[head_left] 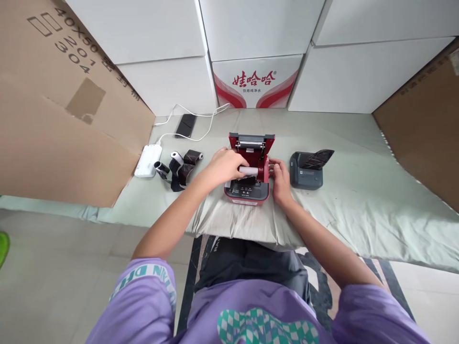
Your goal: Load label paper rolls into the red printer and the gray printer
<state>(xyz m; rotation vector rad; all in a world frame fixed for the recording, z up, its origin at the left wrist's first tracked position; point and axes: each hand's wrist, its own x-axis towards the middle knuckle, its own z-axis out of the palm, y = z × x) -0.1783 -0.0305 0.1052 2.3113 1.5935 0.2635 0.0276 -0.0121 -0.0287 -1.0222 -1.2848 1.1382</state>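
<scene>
A small red printer sits open on a pale green cloth, its lid tipped up and back. My left hand is closed around the left end of a white roll spindle lying across the printer's bay. My right hand pinches the spindle's red end piece at the printer's right side. Both forearms reach in from below.
A dark grey printer with a dark ribbon on it lies to the right. Dark ribbon rolls, a white power strip and a black phone lie to the left. Cardboard boxes flank both sides; white cartons stand behind.
</scene>
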